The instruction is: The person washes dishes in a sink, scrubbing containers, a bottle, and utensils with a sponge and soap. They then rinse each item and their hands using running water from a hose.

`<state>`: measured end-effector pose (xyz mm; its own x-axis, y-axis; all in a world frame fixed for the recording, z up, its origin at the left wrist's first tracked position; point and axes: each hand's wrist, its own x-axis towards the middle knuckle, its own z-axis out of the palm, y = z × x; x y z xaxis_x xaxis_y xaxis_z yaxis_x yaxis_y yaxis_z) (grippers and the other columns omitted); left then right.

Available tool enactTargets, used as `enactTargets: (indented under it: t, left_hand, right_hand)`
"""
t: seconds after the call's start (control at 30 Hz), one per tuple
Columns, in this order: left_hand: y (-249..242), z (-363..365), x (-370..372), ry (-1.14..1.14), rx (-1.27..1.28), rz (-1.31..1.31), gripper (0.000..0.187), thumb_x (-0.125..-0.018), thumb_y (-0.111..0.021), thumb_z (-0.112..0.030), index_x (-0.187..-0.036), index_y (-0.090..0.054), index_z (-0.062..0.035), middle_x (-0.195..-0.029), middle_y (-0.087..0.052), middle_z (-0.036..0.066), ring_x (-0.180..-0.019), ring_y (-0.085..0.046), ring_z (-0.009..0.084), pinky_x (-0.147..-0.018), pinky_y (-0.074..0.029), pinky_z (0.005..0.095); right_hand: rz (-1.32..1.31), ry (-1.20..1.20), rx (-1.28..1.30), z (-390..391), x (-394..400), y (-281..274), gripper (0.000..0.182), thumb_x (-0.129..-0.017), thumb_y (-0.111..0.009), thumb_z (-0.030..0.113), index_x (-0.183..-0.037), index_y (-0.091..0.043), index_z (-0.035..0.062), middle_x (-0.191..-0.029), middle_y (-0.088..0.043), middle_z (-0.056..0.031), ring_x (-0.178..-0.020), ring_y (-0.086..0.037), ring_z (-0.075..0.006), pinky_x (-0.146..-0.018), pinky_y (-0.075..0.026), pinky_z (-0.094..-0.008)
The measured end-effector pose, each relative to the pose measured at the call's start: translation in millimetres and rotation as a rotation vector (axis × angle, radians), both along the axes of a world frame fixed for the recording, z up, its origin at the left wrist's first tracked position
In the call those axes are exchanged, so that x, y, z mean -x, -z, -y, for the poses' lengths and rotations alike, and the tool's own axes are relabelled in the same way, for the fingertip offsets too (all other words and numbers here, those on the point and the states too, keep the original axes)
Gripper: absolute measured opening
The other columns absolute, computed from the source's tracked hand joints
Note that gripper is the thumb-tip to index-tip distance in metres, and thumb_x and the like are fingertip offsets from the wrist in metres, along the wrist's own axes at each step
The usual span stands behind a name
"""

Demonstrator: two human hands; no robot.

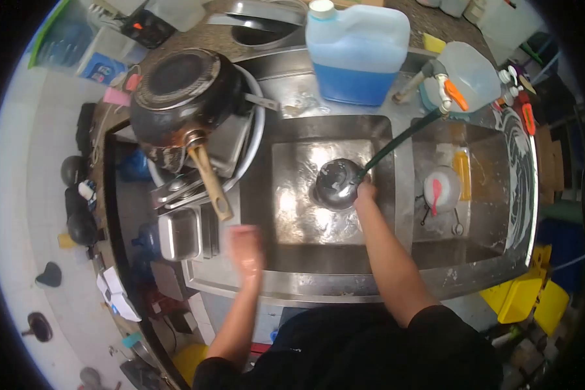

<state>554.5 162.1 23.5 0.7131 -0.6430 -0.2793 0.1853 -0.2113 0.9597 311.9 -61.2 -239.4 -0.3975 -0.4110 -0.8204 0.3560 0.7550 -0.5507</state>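
A round metal bowl (337, 184) with wet, shiny patches sits in the left sink basin (292, 224). At its right edge my right hand (365, 193) is closed around the lower end of a green hose (396, 144), which runs down from the tap (443, 92). The hose's tip is hidden at the bowl. My left hand (246, 246) is blurred by motion over the sink's left ledge, beside a rectangular steel pan (180, 234). Above that hand, the wooden handle (210, 185) of a blackened pan (175, 97) points down toward it.
Stacked cookware fills a large white basin (259, 123) at left. A jug of blue liquid (354, 78) stands behind the sink. The right basin (487, 169) holds a white round container (442, 188) with a pink utensil. A clear plastic tub (468, 75) stands behind the tap.
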Motion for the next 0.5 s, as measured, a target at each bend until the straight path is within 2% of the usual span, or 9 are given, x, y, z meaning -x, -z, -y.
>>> enactTargets:
  t: [0.03,0.1,0.13,0.2,0.27,0.33,0.4,0.47,0.5]
  left_hand:
    - [-10,39,55,0.315,-0.473,0.42,0.015,-0.1,-0.057,-0.018,-0.095,-0.062,-0.0041,-0.092,-0.065,0.011,-0.091,-0.065,0.0185,-0.082,-0.052,0.0318]
    - [80,67,123,0.585,-0.174,0.312,0.019,-0.096,-0.058,-0.014,-0.107,-0.065,0.0005,-0.12,-0.064,0.024,-0.119,-0.059,0.0372,-0.105,-0.043,0.0428]
    - [101,90,146,0.679,-0.04,0.506,0.025,-0.094,-0.057,-0.014,-0.113,-0.065,0.0012,-0.132,-0.057,0.027,-0.127,-0.051,0.0435,-0.109,-0.038,0.0474]
    - [146,139,171,0.773,0.135,0.768,0.035,-0.093,-0.058,-0.015,-0.123,-0.061,0.0017,-0.138,-0.053,0.029,-0.13,-0.046,0.0472,-0.112,-0.034,0.0505]
    - [203,180,179,0.931,-0.133,0.76,0.043,-0.094,-0.058,-0.017,-0.133,-0.055,0.0011,-0.14,-0.053,0.026,-0.133,-0.047,0.043,-0.101,-0.045,0.0497]
    - [193,228,170,0.888,-0.525,-0.076,0.044,-0.096,-0.056,-0.018,-0.137,-0.053,-0.0014,-0.143,-0.051,0.022,-0.133,-0.047,0.0413,-0.09,-0.053,0.0535]
    - [198,243,146,0.913,-0.744,-0.536,0.045,-0.099,-0.053,-0.02,-0.141,-0.049,-0.0063,-0.148,-0.047,0.018,-0.133,-0.047,0.0404,-0.079,-0.059,0.056]
    - [214,238,110,1.073,-0.828,-0.622,0.047,-0.101,-0.05,-0.022,-0.147,-0.043,-0.0136,-0.152,-0.041,0.015,-0.132,-0.047,0.0405,-0.069,-0.063,0.0572]
    - [208,231,100,0.964,-0.741,-0.584,0.047,-0.103,-0.048,-0.024,-0.148,-0.038,-0.0167,-0.151,-0.042,0.015,-0.129,-0.05,0.0394,-0.07,-0.062,0.059]
  right_hand:
    - [0.044,0.156,-0.015,-9,9,6,0.049,-0.098,-0.062,0.043,-0.105,-0.068,-0.0055,-0.104,-0.072,-0.0176,-0.096,-0.069,-0.0294,-0.083,-0.051,-0.0449]
    - [-0.103,0.188,-0.12,-20,15,-54,0.047,-0.101,-0.057,0.04,-0.104,-0.068,-0.0054,-0.099,-0.072,-0.0194,-0.093,-0.07,-0.0304,-0.083,-0.051,-0.0455]
    - [-0.174,0.207,-0.173,-27,16,-78,0.046,-0.102,-0.055,0.039,-0.103,-0.069,-0.0053,-0.096,-0.072,-0.0203,-0.091,-0.07,-0.0309,-0.082,-0.051,-0.0458]
    - [-0.331,-0.108,0.102,-47,27,-72,0.044,-0.104,-0.051,0.037,-0.103,-0.068,-0.0031,-0.091,-0.071,-0.0224,-0.088,-0.069,-0.0345,-0.081,-0.051,-0.0464]
    - [-0.51,-0.409,0.314,-66,31,-73,0.043,-0.104,-0.048,0.037,-0.103,-0.068,-0.0012,-0.089,-0.07,-0.0241,-0.087,-0.068,-0.0384,-0.08,-0.05,-0.0476]
    - [-0.705,-0.676,0.465,-74,26,-87,0.044,-0.104,-0.047,0.038,-0.101,-0.068,0.0004,-0.09,-0.069,-0.0255,-0.086,-0.066,-0.0427,-0.079,-0.05,-0.0493]
    - [-0.642,-0.997,0.473,-65,25,-108,0.04,-0.102,-0.048,0.037,-0.099,-0.069,0.0028,-0.093,-0.069,-0.0247,-0.09,-0.066,-0.044,-0.08,-0.05,-0.051]
    - [-0.524,-1.267,0.438,-57,22,-92,0.037,-0.1,-0.05,0.035,-0.099,-0.069,0.0037,-0.095,-0.069,-0.0233,-0.092,-0.066,-0.044,-0.081,-0.05,-0.0518]
    - [-0.445,-1.379,0.401,-47,23,-55,0.035,-0.098,-0.052,0.034,-0.099,-0.069,0.0034,-0.096,-0.07,-0.0224,-0.092,-0.066,-0.0433,-0.082,-0.051,-0.0518]
